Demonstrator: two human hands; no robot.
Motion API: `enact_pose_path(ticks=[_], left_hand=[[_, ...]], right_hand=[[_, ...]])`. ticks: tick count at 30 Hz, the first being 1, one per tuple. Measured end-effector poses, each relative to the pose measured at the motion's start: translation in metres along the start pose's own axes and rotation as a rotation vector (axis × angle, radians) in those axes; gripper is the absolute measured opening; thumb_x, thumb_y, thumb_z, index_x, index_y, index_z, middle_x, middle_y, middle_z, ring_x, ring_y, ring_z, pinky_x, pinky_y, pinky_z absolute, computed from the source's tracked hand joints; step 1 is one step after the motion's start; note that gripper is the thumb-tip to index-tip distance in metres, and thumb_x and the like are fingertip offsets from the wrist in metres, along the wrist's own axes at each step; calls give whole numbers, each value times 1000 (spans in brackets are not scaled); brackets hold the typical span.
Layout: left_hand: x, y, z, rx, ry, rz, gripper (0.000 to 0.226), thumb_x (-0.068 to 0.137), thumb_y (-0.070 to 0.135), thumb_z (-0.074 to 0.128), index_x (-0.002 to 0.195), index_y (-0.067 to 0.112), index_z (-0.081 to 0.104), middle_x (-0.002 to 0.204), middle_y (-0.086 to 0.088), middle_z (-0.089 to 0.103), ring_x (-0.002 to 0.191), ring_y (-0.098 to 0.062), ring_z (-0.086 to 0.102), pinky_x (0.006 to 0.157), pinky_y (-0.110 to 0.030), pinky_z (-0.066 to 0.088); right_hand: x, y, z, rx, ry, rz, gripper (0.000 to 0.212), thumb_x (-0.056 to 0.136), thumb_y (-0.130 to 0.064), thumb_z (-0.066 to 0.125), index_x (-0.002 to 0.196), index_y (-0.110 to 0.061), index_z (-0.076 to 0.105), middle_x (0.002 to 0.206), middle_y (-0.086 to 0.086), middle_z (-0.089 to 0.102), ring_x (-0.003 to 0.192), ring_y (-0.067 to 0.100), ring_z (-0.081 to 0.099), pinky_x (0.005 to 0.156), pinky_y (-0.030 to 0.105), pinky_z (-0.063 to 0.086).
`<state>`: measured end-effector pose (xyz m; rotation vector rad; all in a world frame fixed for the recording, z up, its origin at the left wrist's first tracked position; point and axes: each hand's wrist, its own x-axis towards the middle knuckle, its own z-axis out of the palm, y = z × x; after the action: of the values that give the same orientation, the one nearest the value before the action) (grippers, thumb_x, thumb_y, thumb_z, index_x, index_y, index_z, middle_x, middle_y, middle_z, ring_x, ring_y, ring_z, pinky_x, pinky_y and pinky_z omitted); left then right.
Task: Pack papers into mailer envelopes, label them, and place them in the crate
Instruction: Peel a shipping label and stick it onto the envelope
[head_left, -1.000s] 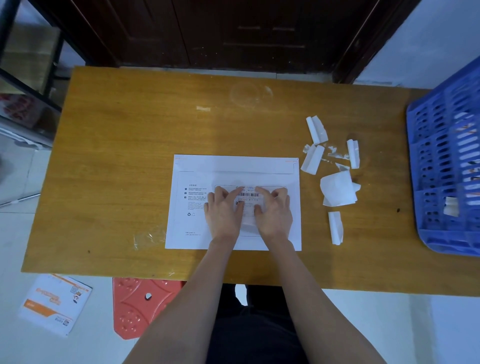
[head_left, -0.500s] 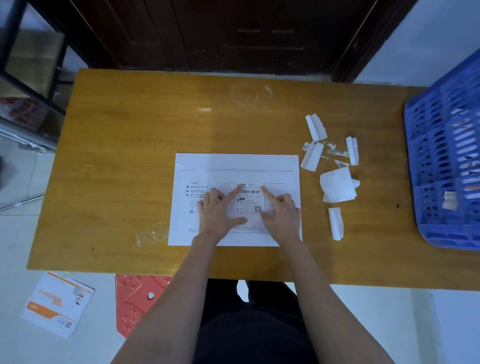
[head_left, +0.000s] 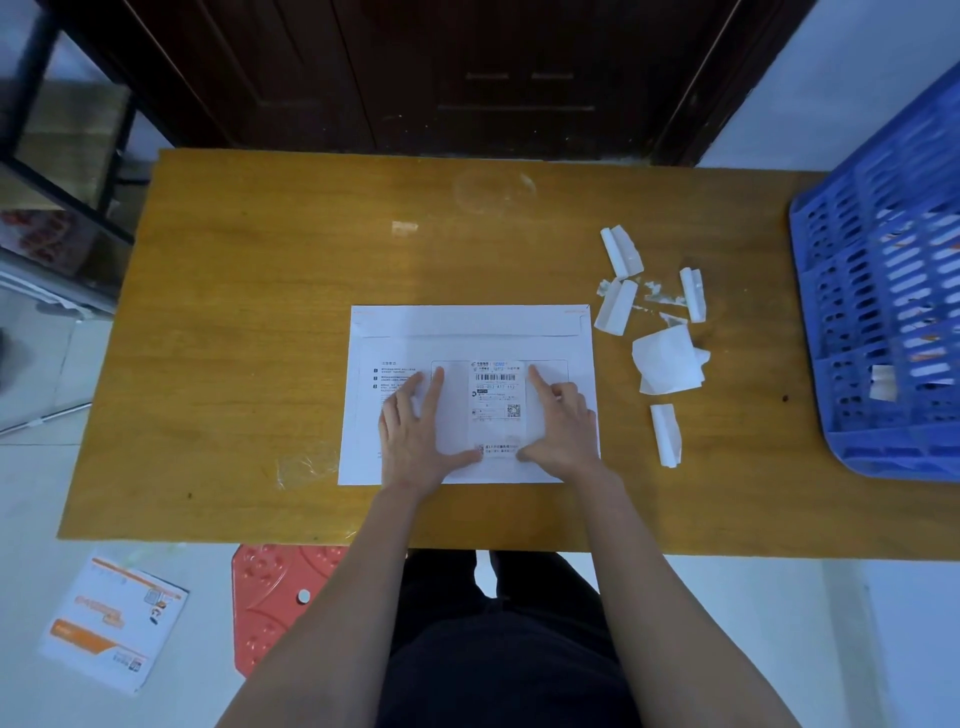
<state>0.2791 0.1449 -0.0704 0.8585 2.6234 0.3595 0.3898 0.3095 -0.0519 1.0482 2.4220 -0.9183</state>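
Envelope (head_left: 470, 332): flat, mid table (head_left: 260, 312), near front edge. Label (head_left: 497, 402): stuck on. My left hand (head_left: 415, 426) & right hand (head_left: 563, 421): grip released, fingers flat either side. Risk: bubbles/creases if rubbed unevenly. Crate (head_left: 893, 332): right edge.

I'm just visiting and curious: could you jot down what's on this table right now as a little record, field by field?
surface: wooden table
main item: white mailer envelope lying flat, flap closed
label: shipping label with barcode, on the envelope's middle
left hand: flat on the envelope, left of the label
right hand: flat on the envelope, right of the label
scraps: white backing paper pieces right of the envelope
crate: blue plastic crate at the table's right end
on floor: orange and white envelope, red stool
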Motion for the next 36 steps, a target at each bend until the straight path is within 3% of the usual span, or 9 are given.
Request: enact_pose_path(ticks=[5, 12, 18, 20, 23, 25, 29, 32, 36], left_hand=[[4, 19, -7, 1, -66, -13, 123, 59, 56, 79, 150, 38, -2, 150, -6, 11, 131, -29, 18, 108, -40, 24], [11, 27, -13, 172, -182, -27, 110, 64, 67, 71, 149, 45, 3, 153, -1, 3, 136, -30, 13, 110, -43, 24], [13, 20, -18, 45, -209, -45, 103, 67, 50, 78, 148, 44, 15, 151, 5, 11, 134, -26, 17, 107, -38, 27], [11, 17, -20, -117, -109, -72, 89, 69, 42, 78, 144, 38, 32, 144, 5, 25, 129, -21, 25, 104, -35, 27], [6, 23, -19, -210, 104, -111, 56, 78, 27, 69, 131, 22, 51, 130, -3, 40, 120, -22, 39, 95, -34, 33], [1, 31, -13, -134, 179, -126, 51, 79, 19, 65, 128, 16, 52, 130, -8, 41, 119, -28, 42, 95, -38, 36], [4, 25, -17, -72, 331, -459, 67, 80, 27, 65, 139, 12, 37, 145, -14, 30, 124, -34, 34, 99, -45, 33], [16, 4, -29, -181, 253, -804, 77, 86, 43, 64, 143, 4, 29, 144, -19, 28, 127, -36, 30, 102, -45, 27], [26, -10, -37, -153, 148, -850, 91, 71, 54, 75, 133, 0, 37, 137, -20, 36, 126, -35, 33, 101, -45, 28]], right_hand=[[-2, -9, -4, -37, 7, -31, 116, 67, -16, 78, 151, -39, 1, 128, 1, 28, 116, 20, 32, 97, 29, 29], [9, -17, -10, -148, -83, 21, 117, 67, -25, 82, 151, -38, 1, 128, 6, 30, 119, 23, 35, 98, 33, 34], [11, -15, -13, 51, -77, 25, 97, 78, 5, 57, 152, -28, 5, 131, 8, 31, 117, 26, 41, 92, 37, 45], [6, -12, -15, 221, 80, 69, 86, 79, 5, 55, 151, -26, 20, 131, 5, 33, 120, 23, 42, 93, 34, 45], [-8, -7, -11, 104, 462, 325, 68, 78, -18, 69, 138, -17, 38, 133, 8, 37, 123, 26, 36, 101, 34, 36], [-16, -6, -10, 123, 443, 522, 75, 75, -36, 74, 134, -12, 35, 133, 12, 35, 124, 31, 34, 102, 37, 33], [-16, -2, -9, 181, 362, 563, 80, 71, -40, 77, 131, -11, 33, 131, 12, 34, 121, 31, 36, 100, 37, 36], [-12, 1, -11, 222, 337, 559, 77, 71, -34, 78, 129, -9, 33, 130, 13, 36, 118, 32, 37, 99, 34, 34], [-8, 2, -12, 243, 304, 582, 78, 71, -32, 78, 131, -9, 33, 128, 11, 44, 119, 31, 39, 95, 31, 29]])
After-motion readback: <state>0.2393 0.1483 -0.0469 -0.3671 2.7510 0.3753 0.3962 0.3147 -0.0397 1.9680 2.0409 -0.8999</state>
